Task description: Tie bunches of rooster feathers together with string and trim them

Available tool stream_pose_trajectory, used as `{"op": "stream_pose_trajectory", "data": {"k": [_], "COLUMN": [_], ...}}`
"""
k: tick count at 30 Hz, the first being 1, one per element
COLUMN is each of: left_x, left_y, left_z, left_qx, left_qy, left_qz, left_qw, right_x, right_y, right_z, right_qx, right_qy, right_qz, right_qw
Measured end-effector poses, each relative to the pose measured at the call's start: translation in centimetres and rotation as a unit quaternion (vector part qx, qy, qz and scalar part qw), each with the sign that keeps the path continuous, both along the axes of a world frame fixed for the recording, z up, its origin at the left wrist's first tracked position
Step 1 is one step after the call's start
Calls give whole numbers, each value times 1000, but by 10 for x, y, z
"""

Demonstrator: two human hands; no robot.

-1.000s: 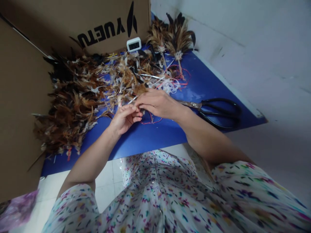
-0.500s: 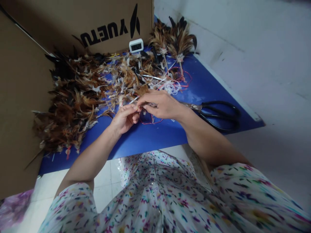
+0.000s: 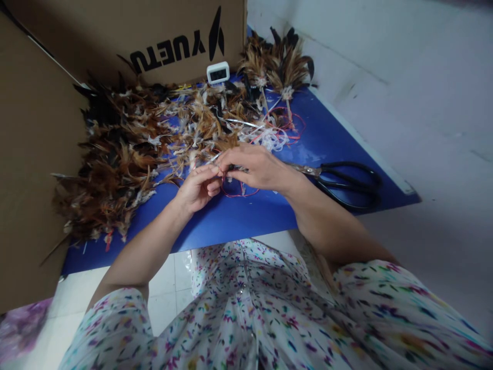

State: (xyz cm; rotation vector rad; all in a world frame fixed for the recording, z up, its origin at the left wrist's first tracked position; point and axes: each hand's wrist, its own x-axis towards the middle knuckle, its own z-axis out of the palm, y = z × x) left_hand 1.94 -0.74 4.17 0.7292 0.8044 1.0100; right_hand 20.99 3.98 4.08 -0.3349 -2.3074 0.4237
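Observation:
My left hand and my right hand meet fingertip to fingertip over the blue table. Both are pinched closed on a thin red string, whose loop hangs down onto the table below my right hand. Whether something else sits between the fingertips is hidden. Just beyond my hands lies a spread of loose brown feathers. Black-handled scissors rest to the right, their blades partly behind my right wrist.
A thick heap of brown and black feathers covers the table's left side. Two feather bunches on sticks lean at the back right. A small white digital clock stands before a cardboard box. White ribbon lies tangled near red string.
The fingertips have shifted slightly against each other on the red string. Otherwise both hands stay in the same place; the whole view has moved a little.

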Motion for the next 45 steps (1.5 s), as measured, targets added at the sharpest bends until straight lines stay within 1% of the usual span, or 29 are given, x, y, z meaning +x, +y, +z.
{"op": "stream_pose_trajectory", "data": {"k": [6, 10, 15, 22, 31, 33, 39, 45], "left_x": [1, 1, 1, 4, 4, 4, 6, 6], "left_y": [-2, -1, -1, -2, -1, -2, -3, -2], "left_z": [1, 2, 3, 6, 4, 4, 5, 3], "left_qx": [-11, -8, -16, -41, -40, -42, -52, -53], "left_qy": [-4, -9, -13, 13, -1, -2, 11, 14], "left_qz": [7, 6, 10, 13, -3, -4, 4, -4], "left_qw": [1000, 1000, 1000, 999, 999, 999, 999, 998], "right_x": [-1, -1, 1, 4, 6, 6, 7, 6], "right_y": [1, 1, -1, -1, -2, -3, -3, -1], "right_z": [-4, -5, -3, 2, 6, 7, 6, -1], "right_qx": [25, 24, 5, -34, -45, -46, -32, -7], "right_qy": [8, 16, 14, -5, 10, 7, -18, 0], "right_qz": [-4, -14, -17, -5, 20, 15, -40, -28], "right_qw": [1000, 999, 1000, 999, 999, 999, 999, 1000]}}
